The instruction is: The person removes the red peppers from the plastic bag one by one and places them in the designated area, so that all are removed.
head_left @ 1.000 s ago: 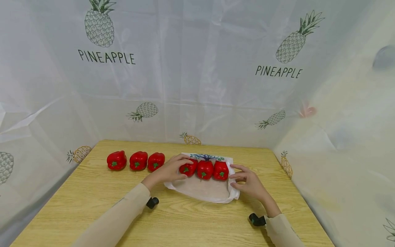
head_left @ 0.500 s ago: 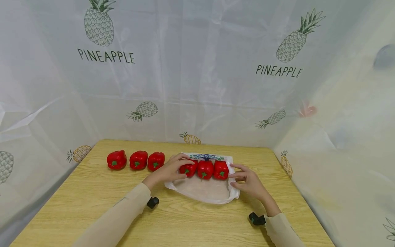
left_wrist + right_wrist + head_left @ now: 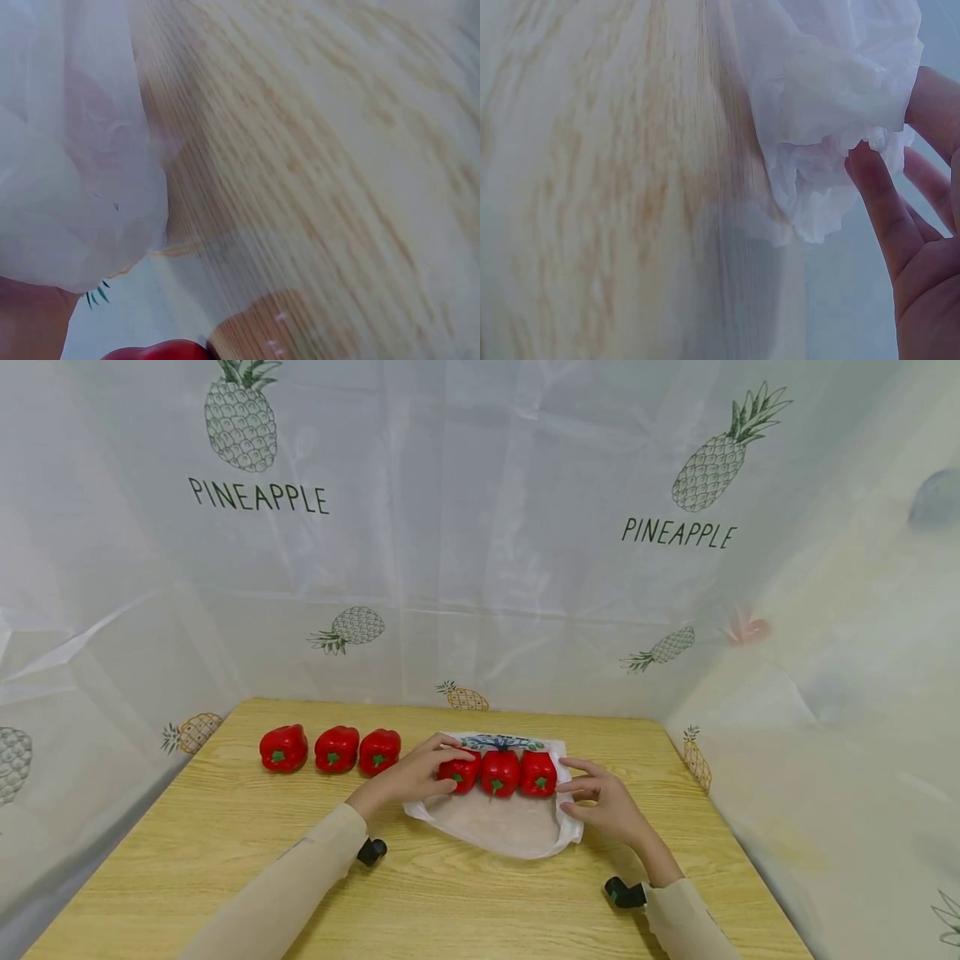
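In the head view, a white plastic bag with a blue and green print lies with its mouth toward me. Three red bell peppers sit in a row inside it: a left one, a middle one and a right one. Reaching over the bag's left edge, my left hand has its thumb and fingers curved around the left bell pepper. My right hand holds the bag's right rim with bent fingers. Crumpled plastic partly covers the fingertips in the right wrist view.
Three more red bell peppers stand in a row on the wooden table: the far-left one, another, and one close to my left hand. A pineapple-print curtain encloses the table's back and sides.
The bag's left edge and the bell peppers inside have shifted very slightly right and toward me. Both hands keep nearly the same place.
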Tool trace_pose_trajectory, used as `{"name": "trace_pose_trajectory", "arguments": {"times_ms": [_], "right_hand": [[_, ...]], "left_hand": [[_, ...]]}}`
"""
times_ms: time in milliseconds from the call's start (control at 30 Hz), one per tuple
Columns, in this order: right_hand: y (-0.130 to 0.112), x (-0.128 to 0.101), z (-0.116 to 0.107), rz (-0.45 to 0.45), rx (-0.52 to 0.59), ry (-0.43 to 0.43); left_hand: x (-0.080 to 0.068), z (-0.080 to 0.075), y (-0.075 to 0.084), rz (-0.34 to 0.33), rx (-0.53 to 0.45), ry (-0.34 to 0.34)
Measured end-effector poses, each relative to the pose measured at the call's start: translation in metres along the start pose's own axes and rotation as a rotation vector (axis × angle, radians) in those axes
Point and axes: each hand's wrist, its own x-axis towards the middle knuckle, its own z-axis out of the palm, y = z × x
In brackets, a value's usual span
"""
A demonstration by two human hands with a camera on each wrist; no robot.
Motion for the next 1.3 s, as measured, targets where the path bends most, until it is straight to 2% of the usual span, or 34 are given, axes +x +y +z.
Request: {"name": "trace_pose_trajectory", "arguments": {"times_ms": [167,567,767,1033,1300], "right_hand": [[0.001,0.0,-0.001,0.013,0.005,-0.004],[0.002,-0.002,-0.001,-0.002,0.027,0.004],[0.0,-0.002,-0.001,0.003,0.019,0.002],[0.001,-0.004,0.0,0.013,0.026,0.001],[0.0,-0.005,-0.002,0.021,0.031,0.003]], "left_hand": [[0.0,0.0,0.001,-0.027,-0.019,0.0],[-0.001,0.003,-0.005,-0.024,-0.026,-0.013],[0.0,0.004,-0.002,-0.01,-0.016,0.013],[-0.002,0.005,0.003,-0.027,0.036,0.061],[-0.009,-0.008,0.015,0.007,0.102,0.116]]}}
